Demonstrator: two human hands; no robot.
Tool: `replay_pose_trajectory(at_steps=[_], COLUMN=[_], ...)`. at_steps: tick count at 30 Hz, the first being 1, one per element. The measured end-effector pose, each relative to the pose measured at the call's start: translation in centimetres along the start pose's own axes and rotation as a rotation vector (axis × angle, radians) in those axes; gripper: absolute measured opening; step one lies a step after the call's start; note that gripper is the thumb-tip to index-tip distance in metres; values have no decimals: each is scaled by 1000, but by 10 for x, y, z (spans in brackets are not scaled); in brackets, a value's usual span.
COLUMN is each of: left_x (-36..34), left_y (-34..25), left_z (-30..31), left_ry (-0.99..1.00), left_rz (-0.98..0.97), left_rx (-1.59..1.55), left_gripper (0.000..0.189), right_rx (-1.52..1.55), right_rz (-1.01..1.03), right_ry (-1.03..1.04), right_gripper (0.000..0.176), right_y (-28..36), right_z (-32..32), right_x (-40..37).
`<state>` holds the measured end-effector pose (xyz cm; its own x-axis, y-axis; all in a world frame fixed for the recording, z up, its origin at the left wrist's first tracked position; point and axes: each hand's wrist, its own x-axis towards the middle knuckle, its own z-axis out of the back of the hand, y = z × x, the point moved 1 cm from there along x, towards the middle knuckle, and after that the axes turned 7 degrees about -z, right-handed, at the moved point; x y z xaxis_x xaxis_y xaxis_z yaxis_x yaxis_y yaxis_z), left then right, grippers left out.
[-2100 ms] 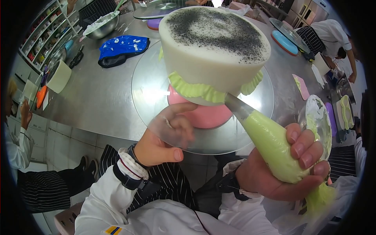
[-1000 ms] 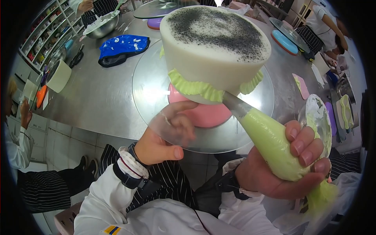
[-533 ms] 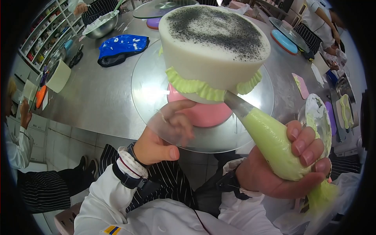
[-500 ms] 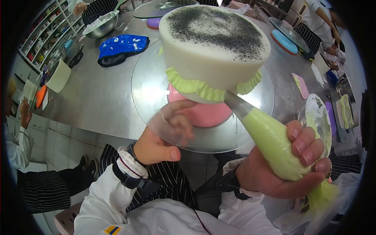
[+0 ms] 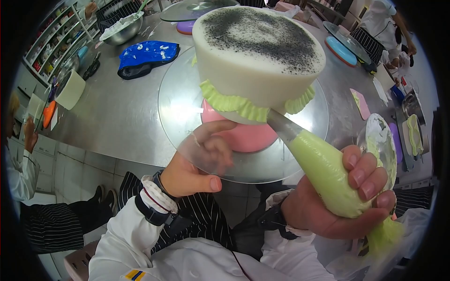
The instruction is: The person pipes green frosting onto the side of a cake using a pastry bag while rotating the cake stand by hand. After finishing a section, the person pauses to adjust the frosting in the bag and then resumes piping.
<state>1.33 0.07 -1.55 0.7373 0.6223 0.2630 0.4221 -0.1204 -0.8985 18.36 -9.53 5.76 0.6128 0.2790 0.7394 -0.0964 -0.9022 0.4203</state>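
Note:
A white round cake (image 5: 248, 86) with black speckles on top stands on a clear glass turntable (image 5: 176, 98) with a pink base (image 5: 248, 138). Pale green ruffled piping (image 5: 225, 103) runs round part of its lower side. My right hand (image 5: 347, 201) is wrapped round a piping bag of green cream (image 5: 323, 168); the metal nozzle (image 5: 283, 126) meets the right end of the front ruffle. At the near left edge of the turntable, my left hand (image 5: 197, 161) has its thumb apart and its fingers loosely bent, partly seen through the glass.
A blue cloth-like item (image 5: 147, 56) and a metal bowl of white cream (image 5: 123, 32) lie at the back left. At right are a pink scraper (image 5: 360, 104) and a cream-smeared bowl (image 5: 380, 136). Co-workers stand at far left (image 5: 23, 164) and upper right (image 5: 382, 23).
The co-worker at the upper right has shifted an arm. The view has moved very slightly; my hands, the nozzle and the cake keep nearly the same positions.

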Motion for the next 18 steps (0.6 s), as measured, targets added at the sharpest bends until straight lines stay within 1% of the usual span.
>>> replay_pose_trajectory(at_steps=[18], left_x=[-1], left_y=[3], left_z=[1], left_ry=[-22], left_rz=[-13], left_rx=[-8], left_gripper=[94], right_rx=[-14], right_rz=[4], right_ry=[39], right_gripper=[15], right_y=[-1], right_z=[7], right_x=[-1])
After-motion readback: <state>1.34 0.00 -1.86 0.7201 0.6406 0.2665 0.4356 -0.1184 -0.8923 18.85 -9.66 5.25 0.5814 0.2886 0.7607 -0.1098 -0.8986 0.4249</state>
